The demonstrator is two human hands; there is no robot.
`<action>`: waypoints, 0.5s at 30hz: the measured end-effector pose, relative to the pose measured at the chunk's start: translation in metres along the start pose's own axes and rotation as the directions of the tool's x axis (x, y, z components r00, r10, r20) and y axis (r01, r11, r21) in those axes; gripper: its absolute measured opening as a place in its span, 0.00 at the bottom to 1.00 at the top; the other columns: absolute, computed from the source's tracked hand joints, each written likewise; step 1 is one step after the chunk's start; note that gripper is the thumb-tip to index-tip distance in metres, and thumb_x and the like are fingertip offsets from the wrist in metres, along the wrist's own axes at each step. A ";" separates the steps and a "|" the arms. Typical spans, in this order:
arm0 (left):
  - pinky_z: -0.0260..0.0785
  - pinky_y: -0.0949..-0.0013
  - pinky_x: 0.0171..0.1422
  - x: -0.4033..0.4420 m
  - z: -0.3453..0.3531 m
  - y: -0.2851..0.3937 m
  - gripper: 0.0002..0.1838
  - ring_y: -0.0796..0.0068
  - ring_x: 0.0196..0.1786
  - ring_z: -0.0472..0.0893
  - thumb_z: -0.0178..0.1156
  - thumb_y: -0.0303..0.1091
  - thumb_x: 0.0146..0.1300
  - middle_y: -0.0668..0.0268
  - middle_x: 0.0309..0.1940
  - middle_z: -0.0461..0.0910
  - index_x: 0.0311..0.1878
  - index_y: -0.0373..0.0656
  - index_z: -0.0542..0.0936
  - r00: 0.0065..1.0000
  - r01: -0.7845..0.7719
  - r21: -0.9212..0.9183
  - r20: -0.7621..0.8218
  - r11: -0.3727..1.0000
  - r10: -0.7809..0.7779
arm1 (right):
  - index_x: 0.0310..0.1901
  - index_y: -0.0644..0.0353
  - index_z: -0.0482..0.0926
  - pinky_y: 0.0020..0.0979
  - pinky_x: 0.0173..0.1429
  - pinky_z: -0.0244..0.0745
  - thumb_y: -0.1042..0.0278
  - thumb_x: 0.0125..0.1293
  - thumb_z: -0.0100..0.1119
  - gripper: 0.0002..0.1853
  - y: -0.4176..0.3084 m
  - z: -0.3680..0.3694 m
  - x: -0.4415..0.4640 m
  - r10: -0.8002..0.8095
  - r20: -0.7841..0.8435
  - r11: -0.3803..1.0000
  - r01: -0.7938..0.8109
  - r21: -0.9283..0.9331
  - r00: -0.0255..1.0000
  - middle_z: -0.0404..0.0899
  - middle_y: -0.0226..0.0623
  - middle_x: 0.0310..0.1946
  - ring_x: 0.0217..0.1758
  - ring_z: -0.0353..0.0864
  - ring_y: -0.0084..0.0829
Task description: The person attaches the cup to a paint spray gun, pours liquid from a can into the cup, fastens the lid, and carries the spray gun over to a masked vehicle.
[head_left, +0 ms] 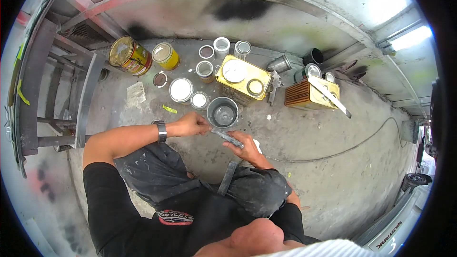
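Observation:
My right hand [245, 146] is closed around a flat, paint-smeared grey stick [226, 137], which slants up and left toward a pot. At the stick's far end, the fingers of my left hand [194, 124] are pinched together on its tip; a watch [162, 131] is on that wrist. Just beyond both hands a grey metal pot [223, 113] stands upright on the floor, with grey paint coating its inside. Two cans with white tops, a larger one [181, 90] and a smaller one [199, 100], stand left of the pot.
Behind the pot stand a yellow-topped rectangular tin [243, 77] and several small cans. Another tin [312, 94] has a white stick [329, 96] across it. Large paint cans [129, 56] stand back left, near a grey metal frame [89, 100]. A hose [342, 154] crosses the floor at right.

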State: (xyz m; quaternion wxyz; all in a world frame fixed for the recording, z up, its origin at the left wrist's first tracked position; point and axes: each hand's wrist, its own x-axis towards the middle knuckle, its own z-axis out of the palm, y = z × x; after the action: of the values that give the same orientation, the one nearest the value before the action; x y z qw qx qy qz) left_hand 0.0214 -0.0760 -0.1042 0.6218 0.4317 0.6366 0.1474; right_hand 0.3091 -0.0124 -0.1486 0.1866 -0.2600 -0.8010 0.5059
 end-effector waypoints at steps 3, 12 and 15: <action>0.80 0.70 0.43 0.003 0.002 -0.006 0.20 0.78 0.36 0.87 0.70 0.46 0.72 0.63 0.33 0.89 0.47 0.35 0.90 0.999 -0.044 -0.031 -0.016 0.999 0.044 | 0.52 0.66 0.87 0.43 0.54 0.84 0.57 0.62 0.80 0.23 0.004 0.003 -0.002 -0.028 -0.044 1.000 0.028 -0.004 0.999 0.89 0.51 0.48 0.49 0.89 0.53; 0.80 0.70 0.45 0.002 0.002 0.000 0.19 0.78 0.40 0.86 0.69 0.44 0.74 0.65 0.37 0.89 0.50 0.35 0.89 1.000 -0.005 -0.029 0.028 1.000 0.006 | 0.51 0.66 0.87 0.43 0.53 0.84 0.56 0.62 0.80 0.23 0.000 0.000 -0.003 -0.004 -0.022 1.000 0.003 -0.022 1.000 0.89 0.51 0.47 0.49 0.89 0.53; 0.82 0.69 0.48 0.001 0.002 0.006 0.18 0.78 0.45 0.87 0.68 0.43 0.75 0.66 0.41 0.88 0.52 0.35 0.88 0.998 0.032 -0.021 0.055 0.999 -0.031 | 0.51 0.66 0.87 0.43 0.52 0.84 0.56 0.62 0.80 0.23 -0.003 -0.002 -0.004 0.013 -0.031 1.000 -0.013 -0.014 0.999 0.89 0.51 0.47 0.48 0.89 0.53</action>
State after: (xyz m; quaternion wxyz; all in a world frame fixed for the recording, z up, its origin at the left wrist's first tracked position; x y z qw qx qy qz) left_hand 0.0251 -0.0728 -0.1010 0.6459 0.4187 0.6244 0.1327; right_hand 0.3122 -0.0147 -0.1449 0.1937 -0.2742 -0.8000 0.4973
